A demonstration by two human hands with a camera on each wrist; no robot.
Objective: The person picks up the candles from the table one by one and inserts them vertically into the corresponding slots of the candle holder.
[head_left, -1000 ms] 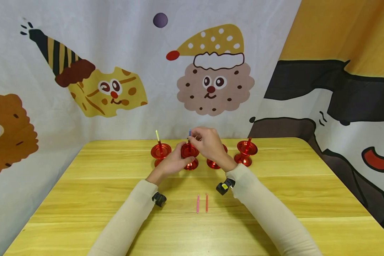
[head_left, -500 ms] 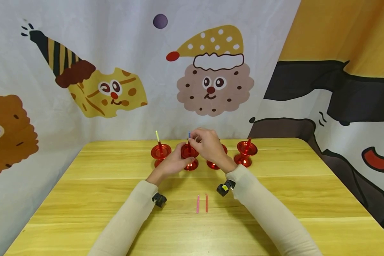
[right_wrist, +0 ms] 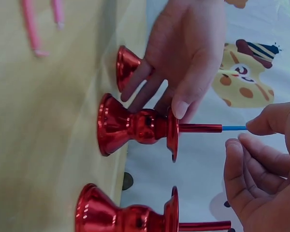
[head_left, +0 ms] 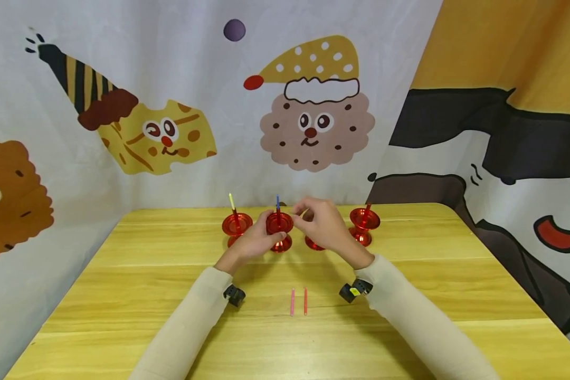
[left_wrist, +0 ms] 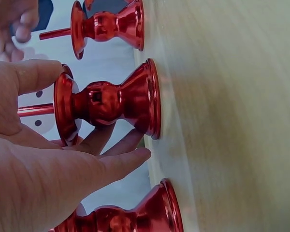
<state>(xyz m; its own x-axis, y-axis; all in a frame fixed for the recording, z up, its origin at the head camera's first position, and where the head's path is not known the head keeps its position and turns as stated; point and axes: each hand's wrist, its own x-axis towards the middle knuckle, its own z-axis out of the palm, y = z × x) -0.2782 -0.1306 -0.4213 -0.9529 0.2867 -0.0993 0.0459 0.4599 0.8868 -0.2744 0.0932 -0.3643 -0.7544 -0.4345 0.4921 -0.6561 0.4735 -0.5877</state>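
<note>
My left hand (head_left: 254, 238) grips a shiny red candle holder (head_left: 279, 224) by its dish, thumb in front and fingers behind. A thin blue candle (head_left: 277, 202) stands upright in the holder's central tube. Just right of that candle is my right hand (head_left: 324, 222), its thumb and fingers apart with nothing held. From the right wrist view, the thumb overlaps the tip of the blue candle (right_wrist: 234, 128). To the left, a yellow candle (head_left: 232, 201) rises from another red holder (head_left: 237, 225). My right hand mostly hides a third holder (head_left: 314, 243).
At the right of the row stands one more red holder (head_left: 364, 219), its tube bare. A pink candle (head_left: 292, 302) and a red candle (head_left: 305, 302) lie side by side on the wooden table (head_left: 247, 343). Behind hangs a cartoon-printed cloth (head_left: 237, 132).
My right hand has let go of the blue candle and moved slightly right, so more of the candle shows. The left hand keeps its grip on the holder.
</note>
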